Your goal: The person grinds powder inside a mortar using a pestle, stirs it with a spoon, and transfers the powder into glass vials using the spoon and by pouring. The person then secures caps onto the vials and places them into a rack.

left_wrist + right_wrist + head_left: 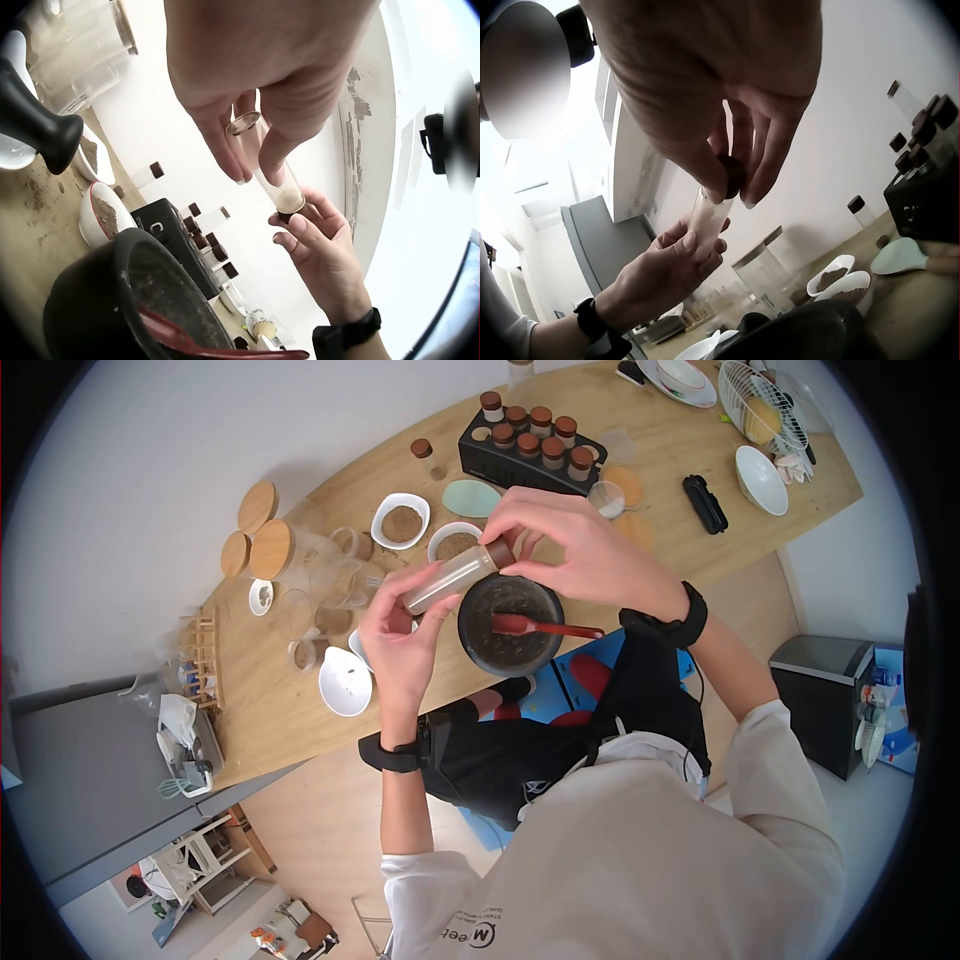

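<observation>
My left hand (398,628) grips a clear glass spice jar (450,582) by its body, tilted above the black mortar (467,638). A little pale stuff shows inside near the cap end in the left wrist view. With thumb and fingers, my right hand (580,545) pinches the dark brown cap (735,176) at the jar's upper end. The cap sits at the jar's mouth, partly covered by the fingers. Inside the mortar a red spatula (515,624) lies with its handle over the rim, on top of dark residue.
Two white bowls of brown powder (402,525) stand behind the mortar, near a pale green spatula head (470,498). A black rack (520,468) holds several brown-capped jars. Wooden-lidded canisters (272,550) are at left, with a white bowl (346,685) by the front edge.
</observation>
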Tool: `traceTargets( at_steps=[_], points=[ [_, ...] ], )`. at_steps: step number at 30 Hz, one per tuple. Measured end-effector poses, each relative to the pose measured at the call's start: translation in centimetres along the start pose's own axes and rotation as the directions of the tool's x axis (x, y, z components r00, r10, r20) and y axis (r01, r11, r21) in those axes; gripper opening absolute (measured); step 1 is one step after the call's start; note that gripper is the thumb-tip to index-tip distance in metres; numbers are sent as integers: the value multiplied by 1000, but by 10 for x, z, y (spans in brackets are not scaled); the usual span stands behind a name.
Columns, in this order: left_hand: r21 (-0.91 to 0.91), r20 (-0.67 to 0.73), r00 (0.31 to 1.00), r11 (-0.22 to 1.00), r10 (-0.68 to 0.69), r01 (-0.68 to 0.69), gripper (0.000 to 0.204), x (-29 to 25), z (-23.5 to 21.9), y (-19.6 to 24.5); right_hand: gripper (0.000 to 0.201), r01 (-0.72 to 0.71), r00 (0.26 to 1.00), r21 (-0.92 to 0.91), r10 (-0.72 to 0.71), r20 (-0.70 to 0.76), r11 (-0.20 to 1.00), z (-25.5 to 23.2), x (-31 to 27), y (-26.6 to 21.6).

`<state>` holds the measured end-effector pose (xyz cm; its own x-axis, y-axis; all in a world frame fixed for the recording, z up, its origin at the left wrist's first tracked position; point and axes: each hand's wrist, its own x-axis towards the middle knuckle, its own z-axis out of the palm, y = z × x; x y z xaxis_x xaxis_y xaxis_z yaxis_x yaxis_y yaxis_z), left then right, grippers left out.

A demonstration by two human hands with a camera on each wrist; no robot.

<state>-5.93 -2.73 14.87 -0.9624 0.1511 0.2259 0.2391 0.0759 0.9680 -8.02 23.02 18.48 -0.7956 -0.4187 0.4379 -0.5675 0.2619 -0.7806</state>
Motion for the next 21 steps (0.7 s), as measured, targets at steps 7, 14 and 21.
traceTargets(
  at_steps=[7, 14, 21],
  points=[
    [41, -32, 991, 991, 130, -129, 38, 0, 7, 7, 34, -76, 996, 194, 85, -37, 978, 0, -7, -6],
    [36, -47, 987, 988, 154, -152, 37, -1, 13, 9, 35, -197, 977, 352, 215, -12, 915, -3, -16, 1],
    [30, -32, 991, 991, 130, -129, 36, -6, 20, 14, 32, -219, 976, 111, 219, 10, 969, -12, -18, -10]
  ],
)
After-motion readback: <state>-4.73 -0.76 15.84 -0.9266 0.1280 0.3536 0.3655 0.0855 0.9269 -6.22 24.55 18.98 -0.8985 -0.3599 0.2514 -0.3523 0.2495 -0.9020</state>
